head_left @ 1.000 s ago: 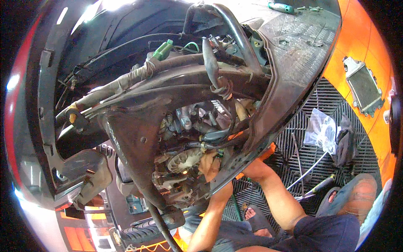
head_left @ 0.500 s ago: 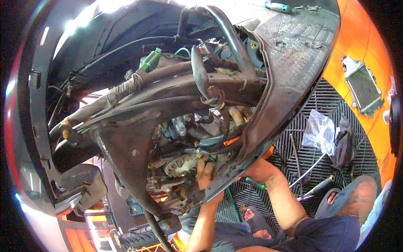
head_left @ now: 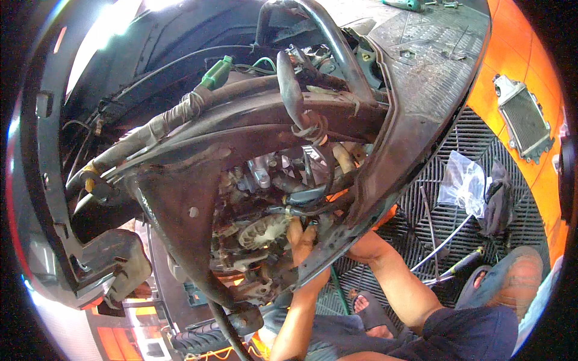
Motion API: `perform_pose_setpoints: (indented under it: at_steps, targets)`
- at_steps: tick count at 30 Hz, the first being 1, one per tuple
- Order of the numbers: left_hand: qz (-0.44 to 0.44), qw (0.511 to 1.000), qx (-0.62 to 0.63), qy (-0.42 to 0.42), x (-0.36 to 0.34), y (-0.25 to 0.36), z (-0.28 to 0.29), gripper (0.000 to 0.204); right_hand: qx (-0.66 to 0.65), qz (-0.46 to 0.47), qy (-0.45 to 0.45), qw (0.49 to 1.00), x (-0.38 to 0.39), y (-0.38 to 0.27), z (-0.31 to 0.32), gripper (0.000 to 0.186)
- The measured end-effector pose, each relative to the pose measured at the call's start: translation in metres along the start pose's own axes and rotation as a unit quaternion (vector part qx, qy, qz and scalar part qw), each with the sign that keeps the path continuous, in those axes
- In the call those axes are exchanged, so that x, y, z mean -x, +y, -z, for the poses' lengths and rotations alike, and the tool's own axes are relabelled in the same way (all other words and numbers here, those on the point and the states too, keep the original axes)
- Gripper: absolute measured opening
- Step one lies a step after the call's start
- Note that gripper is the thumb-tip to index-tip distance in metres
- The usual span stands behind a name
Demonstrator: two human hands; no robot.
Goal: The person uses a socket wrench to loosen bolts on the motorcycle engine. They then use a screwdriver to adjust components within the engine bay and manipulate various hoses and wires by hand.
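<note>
At the scooter engine's (head_left: pixel 256 174) six o'clock sits a pale fan wheel (head_left: pixel 260 234); at its three o'clock, the left hand (head_left: pixel 302 240) bends its fingers by a small dark fitting (head_left: pixel 312 223), grip unclear. Farther right, the slanting floorboard (head_left: pixel 340 239) hides the fingers of the right hand (head_left: pixel 365 245): cannot tell their state. A green handle below that wrist half a second ago is out of sight, perhaps behind the hand. Elbow room opens at four o'clock, over the slatted mat (head_left: pixel 403 233).

Short dk. navy R slv. (head_left: pixel 472 328), faded blue jeans (head_left: pixel 331 332), pr. of dk. grey wide-strap open-toe sandals (head_left: pixel 380 316)
</note>
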State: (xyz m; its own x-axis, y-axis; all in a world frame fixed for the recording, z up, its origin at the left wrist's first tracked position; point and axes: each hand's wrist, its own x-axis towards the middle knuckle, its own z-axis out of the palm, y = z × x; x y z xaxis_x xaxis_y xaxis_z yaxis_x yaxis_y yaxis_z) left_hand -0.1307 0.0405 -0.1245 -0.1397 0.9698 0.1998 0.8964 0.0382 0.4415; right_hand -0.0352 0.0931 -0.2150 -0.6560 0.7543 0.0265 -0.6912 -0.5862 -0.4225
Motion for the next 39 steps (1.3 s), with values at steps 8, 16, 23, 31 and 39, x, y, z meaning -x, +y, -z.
perform_pose_setpoints:
  at_steps: [8,16,23,31,39]
  targets:
    - [-0.025,0.999,-0.034,-0.013,0.001,-0.006,0.000,0.037,0.214,0.019,0.030,0.976,0.002,-0.034,-0.017,0.037]
    - [0.020,0.999,0.038,-0.009,0.003,-0.004,-0.006,0.041,0.287,0.006,-0.005,0.958,0.004,-0.032,-0.004,0.039]
    - [-0.038,0.997,-0.069,0.010,-0.002,0.002,-0.004,0.037,0.285,0.020,-0.003,0.958,0.006,-0.039,-0.006,0.041]
    - [-0.086,0.988,-0.130,-0.004,-0.004,-0.003,0.005,0.033,0.184,0.051,0.001,0.982,0.000,-0.016,0.000,0.037]
    - [-0.001,0.998,-0.067,-0.011,0.001,0.009,0.005,0.043,0.199,0.072,-0.019,0.977,-0.002,-0.020,0.000,0.043]
